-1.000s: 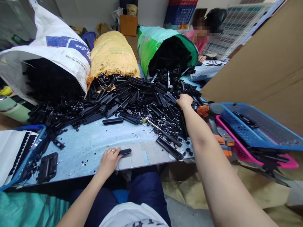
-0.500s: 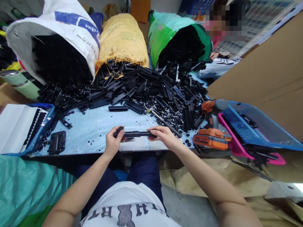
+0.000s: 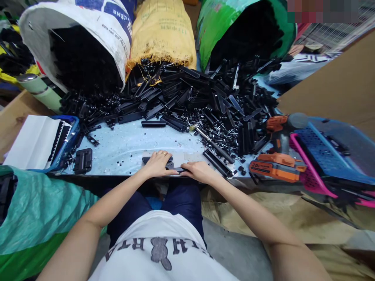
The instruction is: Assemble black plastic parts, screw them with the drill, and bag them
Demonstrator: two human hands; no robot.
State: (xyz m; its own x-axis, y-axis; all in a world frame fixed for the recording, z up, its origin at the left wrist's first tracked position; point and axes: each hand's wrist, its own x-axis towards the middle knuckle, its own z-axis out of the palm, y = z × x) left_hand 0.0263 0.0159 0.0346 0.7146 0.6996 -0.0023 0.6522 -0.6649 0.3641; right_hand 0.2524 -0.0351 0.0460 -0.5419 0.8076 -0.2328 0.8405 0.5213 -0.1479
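My left hand (image 3: 158, 164) bends over a low grey-white block (image 3: 175, 159) at the table's front edge, thumb stretched right, fingers closed on a black plastic part mostly hidden beneath. A slim black plastic piece (image 3: 145, 159) shows just left of it. My right hand (image 3: 198, 171) is closed on the right end of the black part, its fingertips close to my left thumb. Right beside my right hand, a long black plastic part (image 3: 218, 163) lies slantwise. Behind that rests a screwdriver-like tool with a dark handle (image 3: 222, 151) and metal shaft.
A heap of black plastic parts (image 3: 172, 93) spills from white (image 3: 35, 35), yellow (image 3: 164, 31) and green (image 3: 211, 27) sacks. Small screws (image 3: 216, 130) lie right of centre. An orange cordless drill (image 3: 277, 166) stands near baskets (image 3: 313, 166); a blue basket (image 3: 76, 130) sits left.
Both hands have come down from holding a long black part in the air to the block at the edge. A long black part now lies right of my right hand. The view has tilted down.
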